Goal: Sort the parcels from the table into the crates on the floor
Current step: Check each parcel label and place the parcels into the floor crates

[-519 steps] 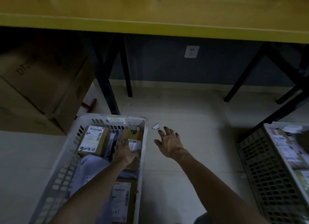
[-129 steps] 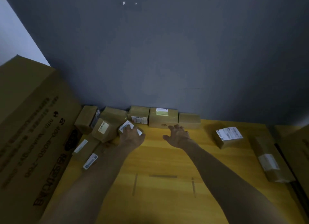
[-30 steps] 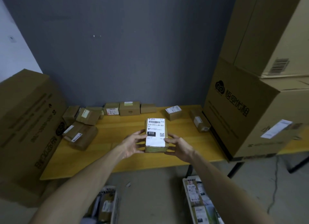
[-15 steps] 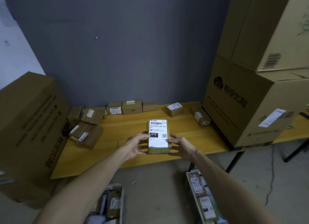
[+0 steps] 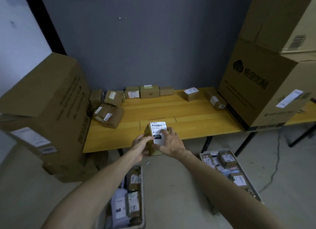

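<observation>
**Labelled parcel held in both hands above the surface's near edge**

The parcel [image 5: 158, 128] is a small brown cardboard box, held upright in the air over the front edge of the surface [image 5: 171, 112]. The left hand [image 5: 141, 145] grips its left side with curled fingers [image 5: 147, 139]. The right hand [image 5: 171, 143] clasps the right side, partly covering the white label. The label shows a barcode, the line "010-010-L30-" with its end hidden, and a black block reading "010".

On the floor below, the left crate [image 5: 142, 191] holds brown boxes and pale labelled bags. The right crate [image 5: 254, 194], with perforated walls, holds labelled boxes and packets.

On the yellow wooden surface, a heap of taped parcels [image 5: 109, 115] lies at the left. A row of small parcels [image 5: 149, 91] stands against the grey wall, and two more parcels [image 5: 190, 94] lie to the right. A large carton [image 5: 51, 105] stands at the left. A second large carton [image 5: 256, 92] at the right bears a cloud logo and Chinese characters.
</observation>
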